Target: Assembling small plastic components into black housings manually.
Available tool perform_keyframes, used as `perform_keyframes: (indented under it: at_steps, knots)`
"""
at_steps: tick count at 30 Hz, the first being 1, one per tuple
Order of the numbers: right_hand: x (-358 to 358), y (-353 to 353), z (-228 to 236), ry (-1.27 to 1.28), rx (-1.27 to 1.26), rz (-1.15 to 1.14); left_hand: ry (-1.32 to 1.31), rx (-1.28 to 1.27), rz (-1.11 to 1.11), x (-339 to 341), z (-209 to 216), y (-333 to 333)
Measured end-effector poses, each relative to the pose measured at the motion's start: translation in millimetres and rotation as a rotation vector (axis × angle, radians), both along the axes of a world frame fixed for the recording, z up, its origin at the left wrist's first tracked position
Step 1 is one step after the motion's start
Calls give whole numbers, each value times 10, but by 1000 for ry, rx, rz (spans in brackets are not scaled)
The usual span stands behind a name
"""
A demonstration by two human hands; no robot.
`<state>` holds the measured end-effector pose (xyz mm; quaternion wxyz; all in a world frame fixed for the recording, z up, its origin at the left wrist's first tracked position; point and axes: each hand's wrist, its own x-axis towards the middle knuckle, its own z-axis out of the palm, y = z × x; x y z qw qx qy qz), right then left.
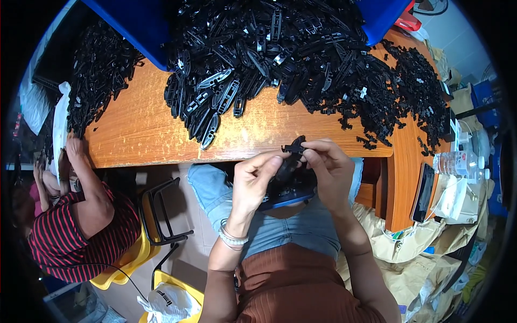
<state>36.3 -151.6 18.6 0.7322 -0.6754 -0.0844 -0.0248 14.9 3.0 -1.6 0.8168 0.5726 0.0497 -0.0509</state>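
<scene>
My left hand (253, 180) and my right hand (328, 169) meet above my lap, just in front of the table edge. Between their fingertips is a small black plastic part (294, 147). Thumb and forefinger of each hand are closed on it; whether it is one piece or two joined pieces I cannot tell. Below the hands, a blue-rimmed container (288, 202) rests on my lap with black parts inside, partly hidden by my hands. A large heap of long black plastic pieces (226, 97) lies beyond on the table, and smaller black pieces (371, 116) spread to the right.
The wooden table (129, 129) stands ahead, with a blue bin (134, 32) behind the heap. At the left a person in a striped shirt (81, 231) works near another black pile (97, 70). A phone (424, 191) and plastic bottles (458, 161) are at the right.
</scene>
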Motion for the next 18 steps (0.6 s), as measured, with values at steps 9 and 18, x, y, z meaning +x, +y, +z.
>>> perform_keyframes:
  at_steps: [9,18]
  knots:
    - [22,-86,-30,-120,-197,36,-61,100,-71,23,149,-37]
    - [26,-76,-39,-317,-422,0,-2,18,-41,39,77,-6]
